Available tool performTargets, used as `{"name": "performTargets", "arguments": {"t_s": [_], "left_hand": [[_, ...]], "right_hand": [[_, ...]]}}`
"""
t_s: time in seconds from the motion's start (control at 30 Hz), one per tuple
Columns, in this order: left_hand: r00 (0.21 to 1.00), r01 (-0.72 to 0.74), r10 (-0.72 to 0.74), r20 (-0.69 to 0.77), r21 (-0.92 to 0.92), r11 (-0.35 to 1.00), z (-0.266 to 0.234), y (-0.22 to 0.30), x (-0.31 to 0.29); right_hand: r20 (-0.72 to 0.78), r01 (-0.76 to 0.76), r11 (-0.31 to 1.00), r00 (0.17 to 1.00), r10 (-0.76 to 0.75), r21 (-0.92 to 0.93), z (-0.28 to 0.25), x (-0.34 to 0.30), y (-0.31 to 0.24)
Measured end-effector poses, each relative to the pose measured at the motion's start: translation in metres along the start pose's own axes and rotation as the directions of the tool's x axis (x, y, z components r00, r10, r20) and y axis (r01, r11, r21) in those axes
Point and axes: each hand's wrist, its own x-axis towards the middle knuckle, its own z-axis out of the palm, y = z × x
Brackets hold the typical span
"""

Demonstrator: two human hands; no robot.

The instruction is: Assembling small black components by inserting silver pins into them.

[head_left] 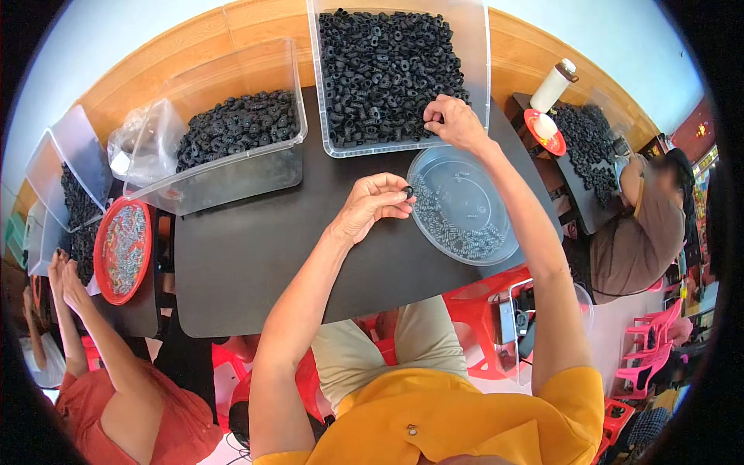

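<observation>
Pinched between the thumb and fingertips of my left hand (373, 208) is a small black plastic part (408, 191), held above the dark table. My right hand (456, 124) reaches over the near right corner of a clear plastic bin (387, 149). Its thumb and fingers are closed together at the edge of the heap of black plastic parts (384, 74); whether they grip one cannot be made out. Below that hand, a round clear tray (453, 180) holds many small metal springs (473, 239), which lie mostly along its left and near sides.
A second clear bin (232, 186) of black parts stands left on the dark table (256, 256). At far left, a co-worker in red (139, 411) works by a red tray (101, 256) of springs. Another person (639, 232) sits right, near a white bottle (552, 87) and a parts pile.
</observation>
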Motion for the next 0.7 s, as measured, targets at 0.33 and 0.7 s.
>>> {"name": "performTargets", "arguments": {"t_s": [0.33, 0.7], "left_hand": [[1.000, -0.008, 0.008, 0.006, -0.011, 1.000, -0.001, -0.002, 0.001], [0.997, -0.070, 0.070, -0.031, 0.013, 0.997, 0.006, -0.006, -0.004]], "right_hand": [[-0.273, -0.091, 0.943, 0.944, 0.184, 0.320, 0.001, -0.008, -0.013], [0.186, -0.236, 0.366, 0.969, 0.165, 0.900, -0.008, -0.099, -0.074]]}}
